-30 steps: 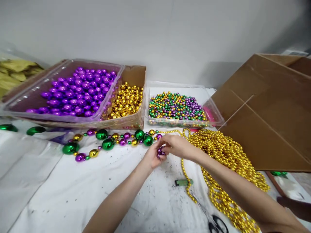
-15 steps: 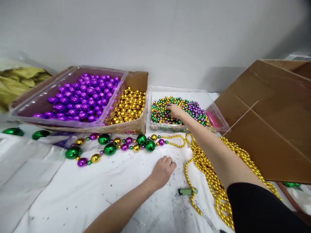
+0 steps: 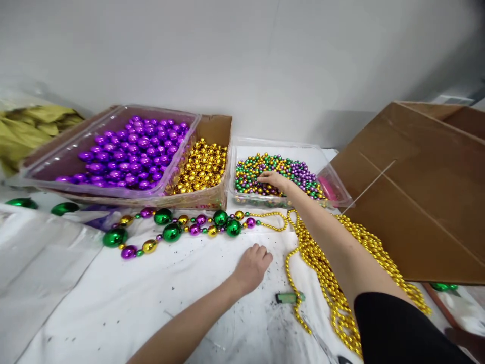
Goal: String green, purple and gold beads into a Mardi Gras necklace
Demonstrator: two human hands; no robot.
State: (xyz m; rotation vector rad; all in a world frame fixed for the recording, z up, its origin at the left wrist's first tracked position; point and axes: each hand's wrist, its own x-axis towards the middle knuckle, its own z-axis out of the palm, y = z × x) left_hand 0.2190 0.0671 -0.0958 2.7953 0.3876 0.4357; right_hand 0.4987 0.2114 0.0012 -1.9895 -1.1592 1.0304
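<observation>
Beads point(image 3: 302, 172) in green, gold and purple lie directly under the right hand point(image 3: 275, 180), inside the clear tray point(image 3: 242, 197) whose long side runs left to right beneath it; that hand is much the nearer, its fingers bent down among them, though I cannot tell whether they pinch any. Left hand point(image 3: 253, 267) rests on the tabletop point(image 3: 132, 303), well apart from its partner and on the near side of the tray, fingers curled in; what it may enclose is hidden. Strand of large beads point(image 3: 172, 232) stretches crosswise beyond the left hand and off to its left; gold bead chain point(image 3: 322, 258) heaps to that hand's right, under the right forearm. One second ago the hands met beside the strand's right end, small purple beads showing between them; now they are parted, almost exactly as half a second ago.
</observation>
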